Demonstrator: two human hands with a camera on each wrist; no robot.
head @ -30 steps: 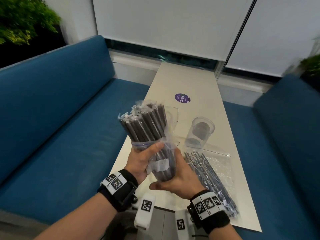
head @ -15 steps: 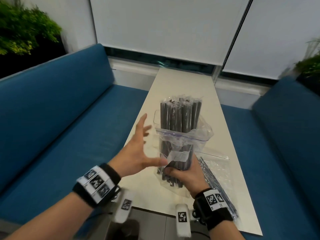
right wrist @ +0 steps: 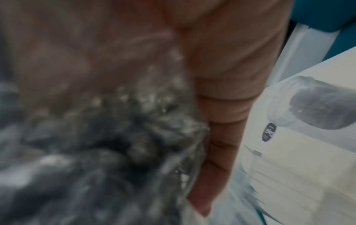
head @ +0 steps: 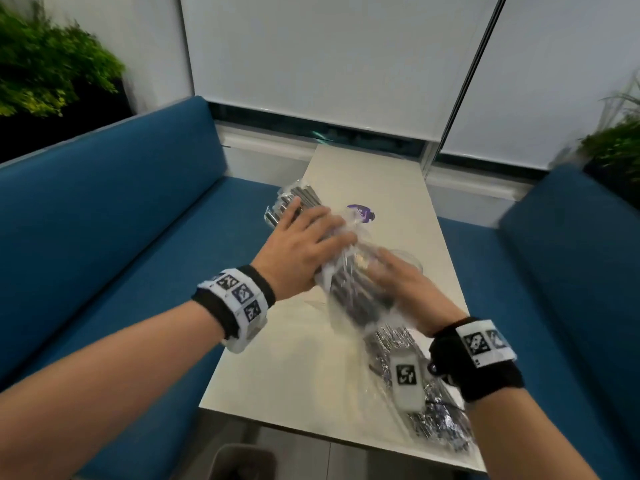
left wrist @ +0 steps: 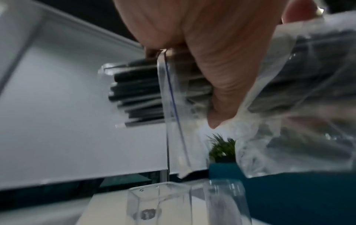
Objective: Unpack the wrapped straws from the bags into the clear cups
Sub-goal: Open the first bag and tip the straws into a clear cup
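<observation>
A clear zip bag [head: 349, 299] of dark wrapped straws [head: 294, 199] is tilted above the table, its straw ends sticking out up and to the left. My left hand [head: 304, 244] grips the bundle at the bag's mouth; its thumb [left wrist: 212, 68] presses on the plastic beside the straws [left wrist: 138, 94]. My right hand [head: 398, 282] grips the bag's lower part [right wrist: 96, 152]. A round clear cup [right wrist: 312, 106] stands just beyond my right hand. A square clear cup [left wrist: 159, 204] and the round cup [left wrist: 225, 202] stand below the bag.
A second bag of silver-wrapped straws [head: 436, 424] lies on the narrow white table [head: 294, 375] at the near right. A purple sticker [head: 360, 213] sits mid-table. Blue benches [head: 121, 254] flank the table on both sides.
The bag stood upright in my right hand with my left hand open beside it. Now it is tilted to the left and my left hand has closed round the straws.
</observation>
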